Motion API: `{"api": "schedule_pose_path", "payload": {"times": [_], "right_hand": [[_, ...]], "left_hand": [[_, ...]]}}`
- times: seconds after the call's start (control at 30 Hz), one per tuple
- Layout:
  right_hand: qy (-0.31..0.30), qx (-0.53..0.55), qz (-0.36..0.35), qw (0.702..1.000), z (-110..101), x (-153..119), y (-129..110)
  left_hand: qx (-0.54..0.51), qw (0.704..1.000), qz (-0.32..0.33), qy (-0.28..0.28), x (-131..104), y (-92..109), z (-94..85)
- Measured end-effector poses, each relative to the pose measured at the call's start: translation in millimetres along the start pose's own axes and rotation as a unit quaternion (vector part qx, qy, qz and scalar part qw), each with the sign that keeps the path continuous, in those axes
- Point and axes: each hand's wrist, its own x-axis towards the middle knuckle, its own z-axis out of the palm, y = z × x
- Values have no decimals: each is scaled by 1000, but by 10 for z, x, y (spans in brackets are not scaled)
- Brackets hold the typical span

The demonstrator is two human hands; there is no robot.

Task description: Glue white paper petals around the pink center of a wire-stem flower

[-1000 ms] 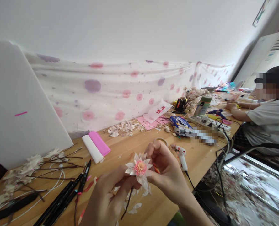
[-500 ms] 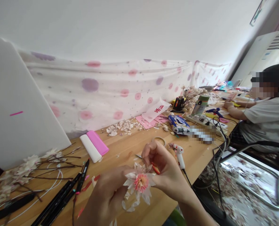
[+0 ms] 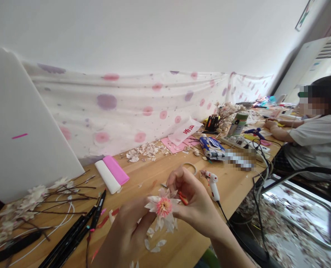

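A flower [image 3: 164, 207] with pale translucent petals and a pink and yellow centre is between my two hands, low in the middle of the view. My left hand [image 3: 129, 225] has its fingers closed round the back of the flower on its left side. My right hand [image 3: 193, 199] pinches the petals on the right between thumb and finger. Red-orange handles [image 3: 183, 198] show inside my right palm, with a small metal tip beyond the fingers. Loose petals [image 3: 155, 246] lie on the table below the flower.
A white glue gun [image 3: 212, 184] and a tape ring [image 3: 191, 167] lie right of my hands. Black markers [image 3: 70, 234], twigs with pale flowers [image 3: 34, 199] and pink and white rolls [image 3: 116, 170] are left. A co-worker [image 3: 313, 137] sits far right.
The flower has moved slightly left and up and turned a little, with its lower petals closer together. My right hand has shifted slightly left with it.
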Motion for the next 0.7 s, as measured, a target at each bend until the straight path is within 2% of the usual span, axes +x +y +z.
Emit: {"api": "schedule_pose_path", "payload": {"times": [0.07, 0.17, 0.27, 0.37, 0.47, 0.57, 0.7], "right_hand": [[-11, 13, 12, 1000, -3, 9, -15], [-27, 36, 46, 998, -7, 28, -41], [-38, 65, 87, 993, -11, 58, -73], [-89, 122, 149, 977, -24, 99, -84], [-134, 163, 184, 960, -44, 144, -60], [-137, 166, 190, 958, -59, 181, -20], [-143, 155, 195, 958, -68, 212, 16]], "left_hand": [[-8, 1000, -5, -12, 2, 19, 8], [-35, 997, -48, -52, 3, 50, -8], [-144, 977, -112, -106, 8, 76, -39], [-311, 918, -169, -181, 22, 67, -56], [-425, 855, -209, -211, 42, 7, -45], [-486, 812, -226, -231, 56, -68, -25], [-531, 773, -234, -257, 63, -126, -14]]}}
